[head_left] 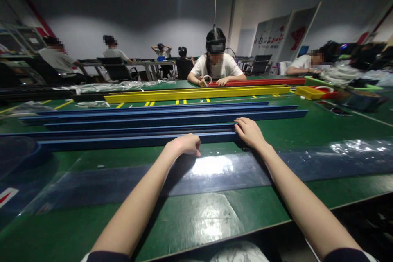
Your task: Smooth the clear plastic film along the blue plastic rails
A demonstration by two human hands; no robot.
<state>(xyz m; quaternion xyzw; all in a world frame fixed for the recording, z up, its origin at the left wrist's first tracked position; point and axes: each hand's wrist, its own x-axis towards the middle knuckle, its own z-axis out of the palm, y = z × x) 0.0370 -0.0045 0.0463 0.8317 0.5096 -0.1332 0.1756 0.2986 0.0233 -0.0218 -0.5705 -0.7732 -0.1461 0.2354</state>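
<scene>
Two long blue profiles lie near me on the green table; the closest is a blue profile [101, 143]. At its right end rests my right hand [248, 132], fingers bent over the end. My left hand [186, 145] is at the front side of the same profile, its fingers curled down; what they hold, if anything, is hidden. Beneath both wrists a clear plastic sheet [211, 168] stretches across the table.
Further blue profiles [172, 119] and a yellow profile [196, 94] lie beyond. Across the table a person [216, 65] works on a red profile [260, 82]. A blue container [27, 155] stands at left, a yellow tray [309, 92] at right.
</scene>
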